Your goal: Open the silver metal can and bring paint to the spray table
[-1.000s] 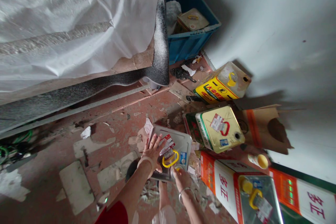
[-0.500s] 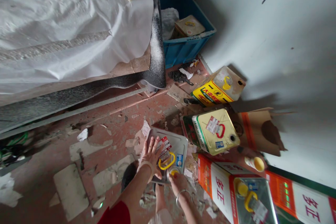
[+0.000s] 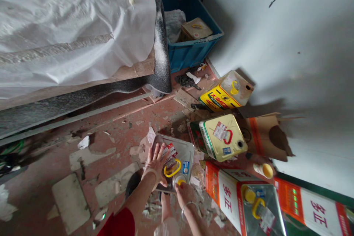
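Here your left hand (image 3: 155,162) lies flat and spread on the top of a silver oil tin (image 3: 177,155) standing on the floor (image 3: 116,132), while your right hand (image 3: 184,191) pinches its yellow cap (image 3: 179,181). Press down steadily so the tin cannot turn with the cap. It stands upright, top facing you, yellow handle (image 3: 172,169) beside the cap.

Worn red floor (image 3: 116,125) w/ debris, white wall (image 3: 290,37).
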A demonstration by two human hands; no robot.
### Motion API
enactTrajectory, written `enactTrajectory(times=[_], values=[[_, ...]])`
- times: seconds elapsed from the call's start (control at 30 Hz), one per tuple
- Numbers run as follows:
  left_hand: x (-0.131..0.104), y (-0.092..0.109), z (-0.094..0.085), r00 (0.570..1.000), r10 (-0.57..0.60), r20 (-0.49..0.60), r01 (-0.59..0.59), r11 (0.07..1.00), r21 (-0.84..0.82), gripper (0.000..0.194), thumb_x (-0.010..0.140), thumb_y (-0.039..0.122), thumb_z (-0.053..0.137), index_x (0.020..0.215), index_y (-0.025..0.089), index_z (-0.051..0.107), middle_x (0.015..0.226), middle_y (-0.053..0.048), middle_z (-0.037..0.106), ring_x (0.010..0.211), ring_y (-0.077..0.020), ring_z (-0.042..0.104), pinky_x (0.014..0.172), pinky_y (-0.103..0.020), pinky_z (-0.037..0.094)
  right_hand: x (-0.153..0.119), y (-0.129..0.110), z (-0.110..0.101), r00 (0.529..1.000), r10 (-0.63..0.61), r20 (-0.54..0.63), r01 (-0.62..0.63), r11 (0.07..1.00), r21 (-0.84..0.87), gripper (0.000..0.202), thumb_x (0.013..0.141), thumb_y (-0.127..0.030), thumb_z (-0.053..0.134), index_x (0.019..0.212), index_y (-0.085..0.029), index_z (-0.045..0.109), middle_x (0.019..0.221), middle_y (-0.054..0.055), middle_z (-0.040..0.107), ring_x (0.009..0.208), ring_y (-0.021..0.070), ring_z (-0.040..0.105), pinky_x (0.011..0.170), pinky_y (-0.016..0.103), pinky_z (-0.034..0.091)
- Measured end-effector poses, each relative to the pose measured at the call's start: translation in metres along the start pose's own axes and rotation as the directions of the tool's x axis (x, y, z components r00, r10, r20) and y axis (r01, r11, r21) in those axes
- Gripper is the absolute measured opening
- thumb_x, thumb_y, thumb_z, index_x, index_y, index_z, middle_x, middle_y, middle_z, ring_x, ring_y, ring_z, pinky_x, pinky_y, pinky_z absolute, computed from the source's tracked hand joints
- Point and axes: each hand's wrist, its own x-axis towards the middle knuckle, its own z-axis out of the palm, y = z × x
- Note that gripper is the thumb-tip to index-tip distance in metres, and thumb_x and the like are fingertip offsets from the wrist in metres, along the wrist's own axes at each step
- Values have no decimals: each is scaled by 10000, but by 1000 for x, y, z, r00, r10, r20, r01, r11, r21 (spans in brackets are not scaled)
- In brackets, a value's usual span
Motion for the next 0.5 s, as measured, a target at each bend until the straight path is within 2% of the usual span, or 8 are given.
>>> enactTrajectory(times=[0.2, 0.37, 0.5], values=[[-3, 0, -7, 1000, -6, 22, 8, 997, -77, 1444, 345, 614, 837, 1530, 281, 81, 1646, -102, -73, 1463, -442, -196, 1122, -686, -203, -15, 3, -10, 997, -76, -15, 76, 997, -3, 337, 955, -339, 412, 827, -187, 684, 860, 117, 724, 829, 245, 674, 658, 300, 444], [2, -13, 8, 993, 111, -33, -115, 983, -144, 1471, 352, 653, 818, 1533, 273, 29, 1637, -121, -112, 1456, -457, -197, 1124, -716, -159, -15, 7, -9, 993, -119, -28, 119, 993, 9, 371, 982, -347, 379, 812, -187, 668, 844, 102, 720, 797, 222, 669, 623, 281, 427], [4, -16, 19, 989, 127, -78, -137, 982, -131, 1452, 371, 675, 797, 1533, 279, 22, 1633, -125, -120, 1456, -436, -206, 1123, -713, -158, -15, 13, -5, 989, -135, -52, 136, 991, 10, 372, 989, -360, 382, 817, -180, 659, 839, 98, 719, 799, 221, 671, 640, 277, 434]])
